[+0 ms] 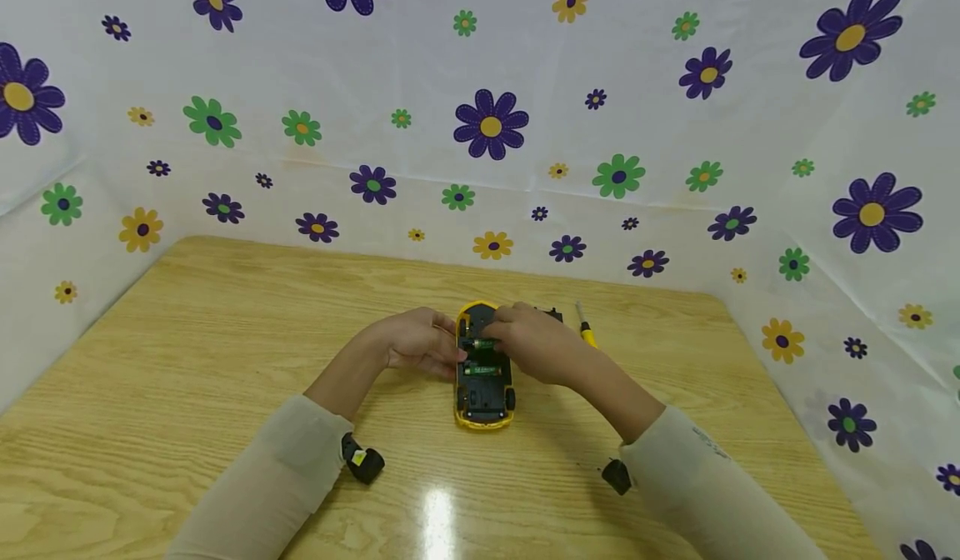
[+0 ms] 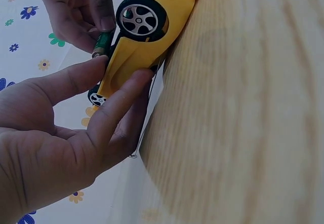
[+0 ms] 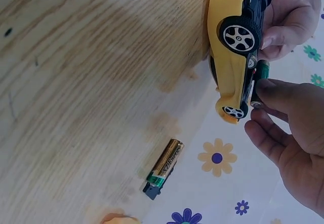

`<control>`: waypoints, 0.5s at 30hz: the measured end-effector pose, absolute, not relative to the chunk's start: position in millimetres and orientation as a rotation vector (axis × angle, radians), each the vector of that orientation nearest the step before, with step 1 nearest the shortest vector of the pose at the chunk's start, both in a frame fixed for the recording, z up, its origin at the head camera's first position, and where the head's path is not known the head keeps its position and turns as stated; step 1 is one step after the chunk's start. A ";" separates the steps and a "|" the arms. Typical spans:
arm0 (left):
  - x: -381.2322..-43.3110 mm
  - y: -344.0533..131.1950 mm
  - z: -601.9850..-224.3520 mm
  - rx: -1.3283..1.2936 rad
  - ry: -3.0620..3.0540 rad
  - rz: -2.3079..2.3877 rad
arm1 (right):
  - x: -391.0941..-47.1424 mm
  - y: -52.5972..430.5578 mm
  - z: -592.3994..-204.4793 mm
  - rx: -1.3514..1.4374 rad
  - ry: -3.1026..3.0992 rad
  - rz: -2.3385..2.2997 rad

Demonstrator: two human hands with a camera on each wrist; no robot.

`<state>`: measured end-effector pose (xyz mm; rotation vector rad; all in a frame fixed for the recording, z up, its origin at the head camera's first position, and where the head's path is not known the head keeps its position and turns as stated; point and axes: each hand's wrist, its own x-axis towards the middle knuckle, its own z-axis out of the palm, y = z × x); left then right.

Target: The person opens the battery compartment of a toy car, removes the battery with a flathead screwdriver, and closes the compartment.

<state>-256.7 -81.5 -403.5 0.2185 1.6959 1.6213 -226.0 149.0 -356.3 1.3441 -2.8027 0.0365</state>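
Sleeves [image 1: 262,481], then screwdriver [image 1: 587,329] beyond right hand [image 1: 540,345]

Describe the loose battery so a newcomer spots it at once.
Find the wooden table, then its upturned yellow toy car. Apart from the car, in the right wrist view, the loose gold and green battery lies beside a black piece. Unlike the two batteries at the car, it rests on the table.

This appears to be an indoor work corner: a wooden table [image 1: 225,327] stands against a white sheet [image 1: 420,60] with printed flowers [image 1: 491,126], which encloses its back and sides. A screwdriver [image 1: 588,334] lies on it. Whether home or workshop, I cannot tell.
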 end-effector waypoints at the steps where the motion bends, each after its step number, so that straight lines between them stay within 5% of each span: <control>1: -257.1 -81.9 -403.6 0.223 1.695 1.618 | -226.1 150.5 -356.4 1.341 -2.797 0.044; 15: -256.0 -81.5 -403.5 0.226 1.723 1.611 | -223.9 178.1 -363.4 1.238 -2.758 0.130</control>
